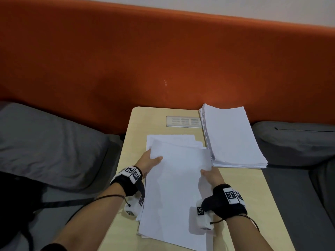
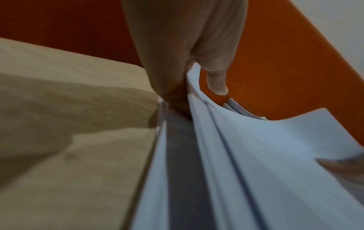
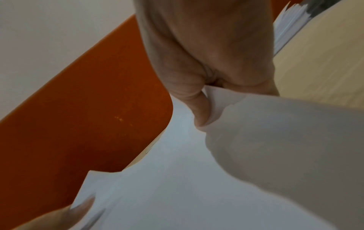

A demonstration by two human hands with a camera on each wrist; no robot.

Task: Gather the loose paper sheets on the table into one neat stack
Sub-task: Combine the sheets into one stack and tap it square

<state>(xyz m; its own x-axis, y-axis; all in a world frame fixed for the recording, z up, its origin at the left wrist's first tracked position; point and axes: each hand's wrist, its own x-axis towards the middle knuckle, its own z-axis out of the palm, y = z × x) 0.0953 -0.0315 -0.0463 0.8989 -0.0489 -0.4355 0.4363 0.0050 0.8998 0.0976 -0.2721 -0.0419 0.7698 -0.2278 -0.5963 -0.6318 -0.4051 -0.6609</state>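
Note:
Several loose white sheets [image 1: 177, 187] lie fanned over the middle of the light wooden table [image 1: 253, 192]. My left hand [image 1: 150, 163] grips their left edge, thumb on top and fingers underneath; the left wrist view shows that edge [image 2: 246, 155] lifted off the table. My right hand [image 1: 211, 175] pinches the right edge of the top sheets [image 3: 216, 99] between thumb and fingers. A thick neat paper stack [image 1: 232, 136] sits at the table's far right corner, just right of the held sheets.
A grey plate [image 1: 184, 121] is set into the table top near its far edge. An orange padded backrest [image 1: 163, 60] rises behind the table. Grey cushions [image 1: 47, 142] lie to the left, with more grey cushions [image 1: 293, 142] to the right.

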